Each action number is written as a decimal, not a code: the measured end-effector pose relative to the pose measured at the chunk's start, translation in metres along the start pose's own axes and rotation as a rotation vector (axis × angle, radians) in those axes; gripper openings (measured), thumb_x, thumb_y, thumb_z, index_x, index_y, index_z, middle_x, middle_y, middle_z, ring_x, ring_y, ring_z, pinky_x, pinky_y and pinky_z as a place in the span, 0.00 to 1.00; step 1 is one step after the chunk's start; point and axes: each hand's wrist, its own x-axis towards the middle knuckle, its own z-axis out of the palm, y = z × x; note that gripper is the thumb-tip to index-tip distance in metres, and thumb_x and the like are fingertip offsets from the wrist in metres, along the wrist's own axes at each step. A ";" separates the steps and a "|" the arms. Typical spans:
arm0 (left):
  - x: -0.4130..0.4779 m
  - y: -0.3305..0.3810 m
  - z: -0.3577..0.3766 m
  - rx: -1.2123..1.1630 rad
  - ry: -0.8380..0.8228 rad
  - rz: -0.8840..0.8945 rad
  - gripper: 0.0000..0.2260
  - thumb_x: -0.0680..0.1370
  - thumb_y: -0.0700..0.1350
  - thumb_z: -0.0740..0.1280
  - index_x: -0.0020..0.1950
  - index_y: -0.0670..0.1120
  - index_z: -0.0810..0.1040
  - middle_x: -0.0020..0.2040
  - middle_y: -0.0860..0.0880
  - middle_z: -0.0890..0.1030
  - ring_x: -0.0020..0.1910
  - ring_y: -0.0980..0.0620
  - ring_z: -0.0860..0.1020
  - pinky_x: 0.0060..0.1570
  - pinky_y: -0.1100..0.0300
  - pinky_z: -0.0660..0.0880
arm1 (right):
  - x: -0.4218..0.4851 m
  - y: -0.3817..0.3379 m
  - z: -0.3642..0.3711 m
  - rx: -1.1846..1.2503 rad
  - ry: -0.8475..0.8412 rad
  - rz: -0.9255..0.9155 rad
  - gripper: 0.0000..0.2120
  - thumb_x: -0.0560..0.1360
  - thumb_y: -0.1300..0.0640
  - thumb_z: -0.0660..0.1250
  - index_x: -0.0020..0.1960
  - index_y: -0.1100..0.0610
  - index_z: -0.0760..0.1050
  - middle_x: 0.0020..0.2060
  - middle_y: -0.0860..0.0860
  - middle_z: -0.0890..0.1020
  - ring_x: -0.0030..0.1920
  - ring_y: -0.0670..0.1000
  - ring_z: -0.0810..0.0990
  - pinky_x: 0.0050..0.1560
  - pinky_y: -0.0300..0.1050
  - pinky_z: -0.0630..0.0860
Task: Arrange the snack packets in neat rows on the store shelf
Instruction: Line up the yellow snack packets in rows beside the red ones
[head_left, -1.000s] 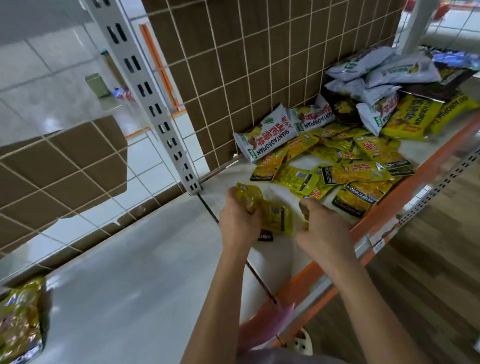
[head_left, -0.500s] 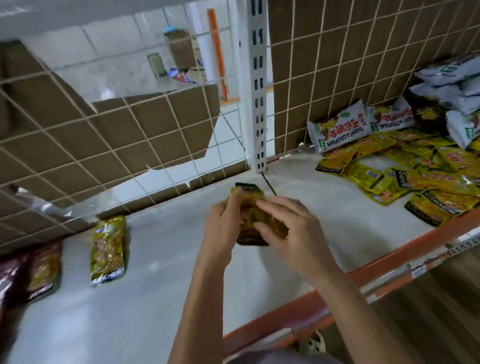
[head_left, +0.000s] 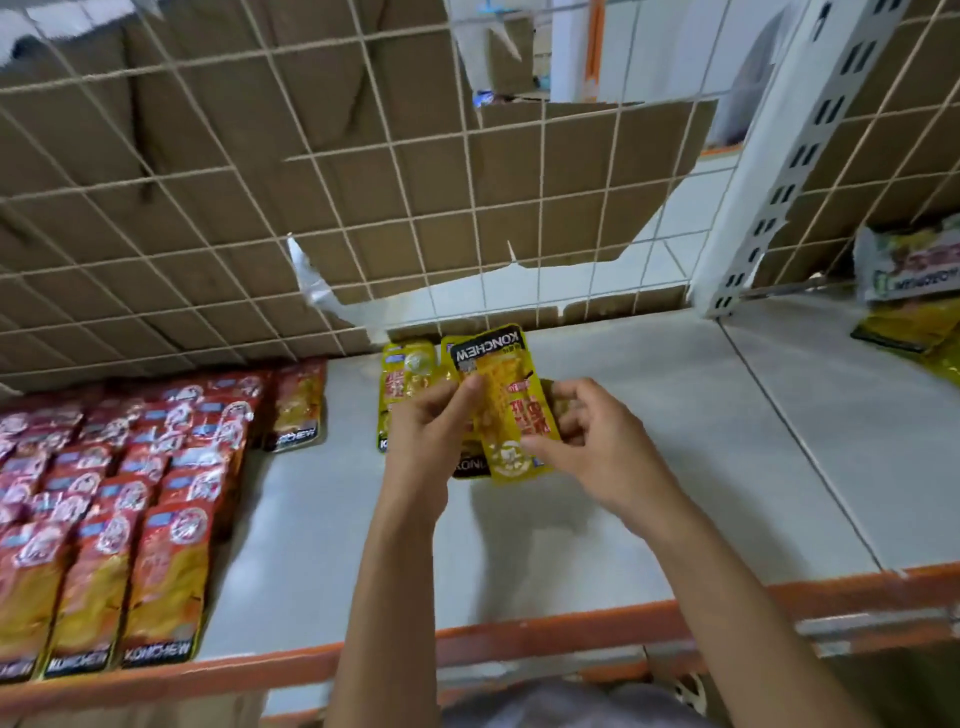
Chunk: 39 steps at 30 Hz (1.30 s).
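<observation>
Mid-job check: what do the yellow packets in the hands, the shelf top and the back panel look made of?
Yellow packets, held by left hand and right hand: glossy plastic or foil-laminate film, judging by sheen and crinkles. Shelf top: smooth pale grey, probably painted metal; a seam shows. Behind it: pale coated wire grid over brown cardboard with torn edges.

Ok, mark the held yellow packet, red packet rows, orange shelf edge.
held yellow packet (head_left: 506, 400): head view, printed front
red packet rows (head_left: 119, 488): head view, middle packet
orange shelf edge (head_left: 545, 626): head view, front lip
</observation>
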 end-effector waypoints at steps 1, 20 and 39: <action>0.001 -0.001 -0.009 -0.025 0.043 -0.014 0.17 0.74 0.49 0.70 0.41 0.33 0.78 0.37 0.43 0.74 0.39 0.49 0.71 0.43 0.52 0.68 | 0.000 -0.002 0.009 -0.007 -0.069 0.027 0.16 0.63 0.54 0.77 0.47 0.49 0.74 0.36 0.50 0.82 0.36 0.49 0.80 0.43 0.50 0.77; 0.006 0.011 -0.101 0.267 0.186 -0.007 0.02 0.68 0.47 0.75 0.38 0.50 0.85 0.32 0.53 0.80 0.31 0.57 0.75 0.34 0.58 0.74 | 0.031 -0.055 0.095 0.939 0.155 -0.008 0.16 0.74 0.73 0.61 0.58 0.61 0.68 0.45 0.56 0.79 0.43 0.52 0.79 0.43 0.44 0.79; 0.014 0.009 -0.163 0.183 0.448 -0.018 0.18 0.67 0.46 0.66 0.53 0.62 0.76 0.52 0.60 0.79 0.55 0.48 0.80 0.50 0.39 0.79 | 0.067 -0.023 0.122 -0.024 0.136 0.147 0.09 0.67 0.57 0.74 0.34 0.49 0.75 0.34 0.48 0.82 0.40 0.53 0.83 0.47 0.57 0.80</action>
